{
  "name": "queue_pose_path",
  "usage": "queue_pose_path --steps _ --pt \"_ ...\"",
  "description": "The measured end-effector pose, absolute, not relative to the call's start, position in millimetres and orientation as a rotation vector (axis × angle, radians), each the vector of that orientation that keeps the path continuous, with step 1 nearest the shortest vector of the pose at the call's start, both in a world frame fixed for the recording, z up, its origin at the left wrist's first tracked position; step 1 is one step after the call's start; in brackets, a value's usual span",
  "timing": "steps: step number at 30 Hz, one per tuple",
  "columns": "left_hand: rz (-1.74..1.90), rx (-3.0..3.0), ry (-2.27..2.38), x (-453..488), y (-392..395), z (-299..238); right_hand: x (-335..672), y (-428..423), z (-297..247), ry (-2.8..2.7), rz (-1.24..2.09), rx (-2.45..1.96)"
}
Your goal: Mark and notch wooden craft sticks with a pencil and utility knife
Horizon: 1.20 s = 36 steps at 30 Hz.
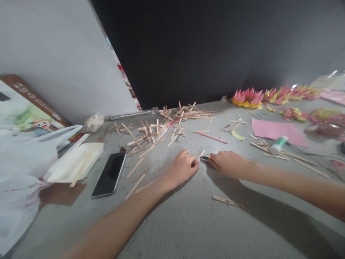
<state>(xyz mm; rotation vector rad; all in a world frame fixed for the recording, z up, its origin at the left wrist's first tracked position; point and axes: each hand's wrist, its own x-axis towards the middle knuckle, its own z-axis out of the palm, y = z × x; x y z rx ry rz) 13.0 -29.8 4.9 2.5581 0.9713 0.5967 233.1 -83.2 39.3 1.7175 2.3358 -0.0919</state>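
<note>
My left hand point(182, 167) is closed in a pinch on a short wooden craft stick point(201, 154) that pokes up to the right of its fingers. My right hand point(228, 163) is closed round a small dark tool point(205, 158) whose tip points at that stick. The two hands almost touch on the grey table point(188, 223). Behind them lies a heap of several wooden stick pieces point(161, 131). A single stick point(228, 201) lies just in front of my right forearm.
A black phone point(109, 174) lies left of my left arm, beside a white tray point(74, 162) and a plastic bag point(21, 169). Pink paper point(277, 131), a glue bottle point(279, 144), a striped stick point(211, 137) and folded paper flowers point(248, 99) sit to the right.
</note>
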Motion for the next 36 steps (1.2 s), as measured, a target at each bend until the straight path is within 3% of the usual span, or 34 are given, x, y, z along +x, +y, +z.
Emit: queue_pose_path --steps 14,22,36 --pt "0.579 2.538 0.918 13.8 -30.7 7.5 222.4 -78.1 50.2 2.335 -0.071 1.664" --pt "0.532 2.543 0.931 14.7 -29.4 7.3 187.4 -39.0 110.2 2.05 -0.384 1.439" --pt "0.435 2.569 1.026 15.9 -28.9 13.5 165.5 0.0 123.9 1.871 -0.505 1.262"
